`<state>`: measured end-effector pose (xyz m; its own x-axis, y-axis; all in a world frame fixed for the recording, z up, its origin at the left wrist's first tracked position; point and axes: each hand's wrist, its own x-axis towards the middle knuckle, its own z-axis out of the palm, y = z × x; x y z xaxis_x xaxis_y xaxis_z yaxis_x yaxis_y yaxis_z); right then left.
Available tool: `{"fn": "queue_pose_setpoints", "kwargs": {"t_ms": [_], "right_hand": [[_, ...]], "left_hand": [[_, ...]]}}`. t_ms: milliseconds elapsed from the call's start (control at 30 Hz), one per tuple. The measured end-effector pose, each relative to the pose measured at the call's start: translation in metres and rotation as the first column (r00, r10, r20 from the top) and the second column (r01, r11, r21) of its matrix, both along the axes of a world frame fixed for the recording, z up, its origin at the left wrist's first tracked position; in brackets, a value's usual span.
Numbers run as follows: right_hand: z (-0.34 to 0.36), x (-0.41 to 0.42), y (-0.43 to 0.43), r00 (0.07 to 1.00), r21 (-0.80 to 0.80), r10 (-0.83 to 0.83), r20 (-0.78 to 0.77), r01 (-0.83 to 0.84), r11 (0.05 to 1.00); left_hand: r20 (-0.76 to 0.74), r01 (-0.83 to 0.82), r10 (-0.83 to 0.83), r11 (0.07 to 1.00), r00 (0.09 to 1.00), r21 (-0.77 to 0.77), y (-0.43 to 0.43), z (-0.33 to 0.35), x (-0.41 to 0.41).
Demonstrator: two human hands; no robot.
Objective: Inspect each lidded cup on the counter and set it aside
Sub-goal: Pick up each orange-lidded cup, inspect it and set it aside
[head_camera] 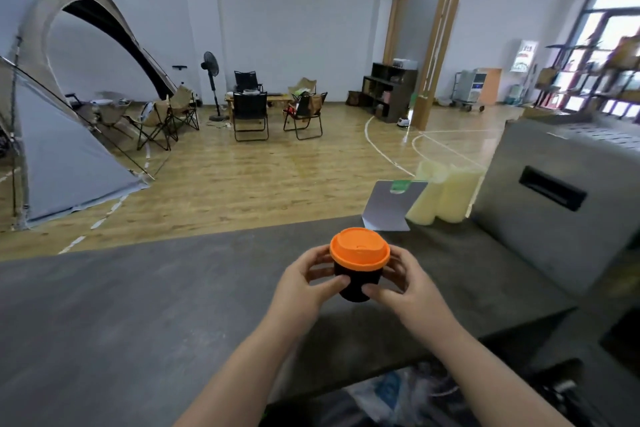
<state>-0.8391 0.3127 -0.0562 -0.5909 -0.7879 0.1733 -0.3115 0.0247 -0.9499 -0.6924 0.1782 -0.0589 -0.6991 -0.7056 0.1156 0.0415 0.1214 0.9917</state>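
Cup [350, 284] with orange lid [359, 248] on is held over the desk [138, 305]; left hand [304, 282] and right hand [405, 282] each have the grip closed around it. Contents are hidden.

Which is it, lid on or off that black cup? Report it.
On. The orange lid caps the black cup, no gap showing; left hand and right hand grip its sides. Contents: cannot tell.

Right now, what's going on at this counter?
A person holds a black cup with both hands over the grey counter, left hand on its left side, right hand on its right. Its orange lid is on. Behind it stand a folded card and pale yellow stacks, beside a grey machine.
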Motion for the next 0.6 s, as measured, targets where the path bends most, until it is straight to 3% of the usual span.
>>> {"fn": "queue_pose_setpoints", "kwargs": {"t_ms": [267, 600], "right_hand": [[0.002, -0.083, 0.013, 0.983, 0.038, -0.17, -0.068, 0.172, 0.984], [-0.002, -0.185, 0.04, 0.976, 0.079, -0.219, -0.018, 0.22, 0.972]], "left_hand": [[0.098, 0.105, -0.11, 0.993, 0.989, 0.05, 0.008, 0.009, -0.099], [0.136, 0.196, -0.227, 0.957, 0.964, 0.212, 0.043, 0.023, -0.195]]}}
